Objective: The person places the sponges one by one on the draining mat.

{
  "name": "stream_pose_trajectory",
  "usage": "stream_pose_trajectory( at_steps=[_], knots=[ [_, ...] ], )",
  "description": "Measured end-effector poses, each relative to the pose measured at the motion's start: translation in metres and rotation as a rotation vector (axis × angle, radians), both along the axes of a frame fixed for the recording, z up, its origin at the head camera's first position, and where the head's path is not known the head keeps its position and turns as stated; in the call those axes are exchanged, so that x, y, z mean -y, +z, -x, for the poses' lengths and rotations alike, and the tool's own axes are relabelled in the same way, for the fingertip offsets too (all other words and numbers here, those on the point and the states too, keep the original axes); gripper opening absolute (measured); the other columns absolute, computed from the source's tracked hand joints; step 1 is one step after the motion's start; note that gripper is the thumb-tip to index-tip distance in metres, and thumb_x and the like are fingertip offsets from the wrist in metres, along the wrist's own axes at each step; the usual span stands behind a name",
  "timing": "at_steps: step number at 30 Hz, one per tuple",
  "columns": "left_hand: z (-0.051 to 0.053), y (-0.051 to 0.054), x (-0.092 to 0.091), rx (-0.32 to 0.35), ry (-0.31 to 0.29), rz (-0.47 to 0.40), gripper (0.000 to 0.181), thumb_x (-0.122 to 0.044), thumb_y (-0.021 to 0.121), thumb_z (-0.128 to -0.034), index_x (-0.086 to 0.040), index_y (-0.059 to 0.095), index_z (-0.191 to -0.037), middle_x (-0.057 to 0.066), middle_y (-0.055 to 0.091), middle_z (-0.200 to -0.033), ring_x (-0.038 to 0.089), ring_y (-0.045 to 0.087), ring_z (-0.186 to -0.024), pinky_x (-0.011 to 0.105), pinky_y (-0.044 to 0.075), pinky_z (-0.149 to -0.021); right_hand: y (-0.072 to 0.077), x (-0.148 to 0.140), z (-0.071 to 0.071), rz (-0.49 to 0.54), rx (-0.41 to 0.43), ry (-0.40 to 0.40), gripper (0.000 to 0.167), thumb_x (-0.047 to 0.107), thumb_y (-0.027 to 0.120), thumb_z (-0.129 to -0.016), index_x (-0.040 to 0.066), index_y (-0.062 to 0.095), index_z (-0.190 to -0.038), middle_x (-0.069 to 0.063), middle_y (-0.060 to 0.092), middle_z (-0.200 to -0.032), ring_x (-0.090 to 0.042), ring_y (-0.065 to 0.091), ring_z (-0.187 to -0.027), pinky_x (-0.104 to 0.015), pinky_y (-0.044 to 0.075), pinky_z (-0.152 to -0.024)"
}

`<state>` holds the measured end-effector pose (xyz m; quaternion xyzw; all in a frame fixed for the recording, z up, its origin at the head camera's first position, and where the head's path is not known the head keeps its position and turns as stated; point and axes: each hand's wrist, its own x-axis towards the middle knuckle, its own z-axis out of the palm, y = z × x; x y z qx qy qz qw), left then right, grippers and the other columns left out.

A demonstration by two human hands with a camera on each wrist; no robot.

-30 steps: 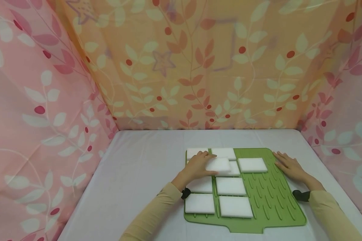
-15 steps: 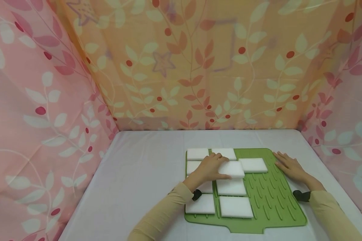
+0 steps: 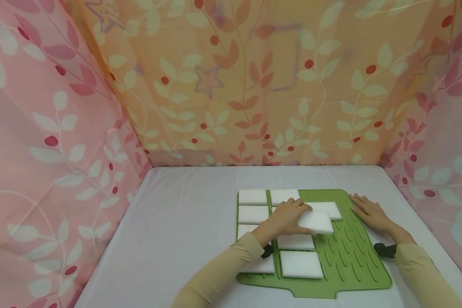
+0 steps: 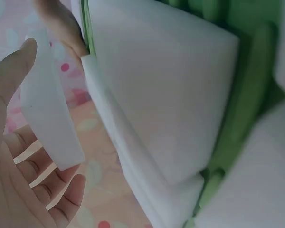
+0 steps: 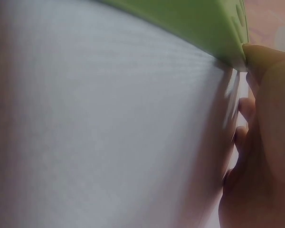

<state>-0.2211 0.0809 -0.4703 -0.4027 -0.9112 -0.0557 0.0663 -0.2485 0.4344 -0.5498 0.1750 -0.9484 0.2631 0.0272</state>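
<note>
In the head view, my left hand [image 3: 285, 218] holds a white rectangular sponge [image 3: 316, 222] between thumb and fingers, above the green ridged mat [image 3: 352, 256]. The left wrist view shows this sponge [image 4: 52, 109] gripped along its edges and apart from the sponges on the mat. Beyond the held sponge, another white sponge [image 3: 329, 209] lies at the head of the third column, partly covered from sight. My right hand [image 3: 373, 217] rests flat at the mat's right edge, fingers extended; the right wrist view shows its thumb [image 5: 266, 57] against the mat's edge.
Several more white sponges lie in two columns on the mat's left half, including a front one [image 3: 301, 264]. Bare ridged mat spans the right side. A white-covered table [image 3: 177, 231] extends left, with floral curtains [image 3: 231, 85] behind and at both sides.
My left hand has carried the sponge rightward and slightly nearer, from over the second column to in front of the third column's sponge. My right hand has stayed in place.
</note>
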Motion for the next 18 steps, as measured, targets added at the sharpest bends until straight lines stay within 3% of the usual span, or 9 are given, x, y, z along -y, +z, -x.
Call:
stream_pose_trajectory(
  at_steps=[10, 18],
  knots=[
    [-0.009, -0.001, -0.031, 0.028, -0.004, 0.062, 0.077, -0.077, 0.050, -0.0724, -0.026, 0.047, -0.129, -0.009, 0.050, -0.122, 0.008, 0.048, -0.109, 0.020, 0.043, -0.086, 0.000, 0.000, 0.002, -0.014, 0.003, 0.003, 0.054, 0.025, 0.043, -0.098, 0.003, 0.027, -0.145, -0.035, 0.024, -0.142, -0.061, 0.016, -0.126, -0.075, 0.003, -0.093],
    [-0.016, -0.005, -0.053, 0.023, 0.037, 0.140, 0.077, -0.082, 0.046, -0.0689, -0.031, 0.046, -0.127, -0.014, 0.048, -0.121, 0.004, 0.045, -0.108, 0.024, 0.038, -0.087, 0.004, 0.002, 0.001, -0.026, 0.023, -0.006, 0.054, 0.026, 0.043, -0.098, 0.002, 0.027, -0.144, -0.036, 0.024, -0.141, -0.062, 0.016, -0.125, -0.075, 0.004, -0.092]
  ],
)
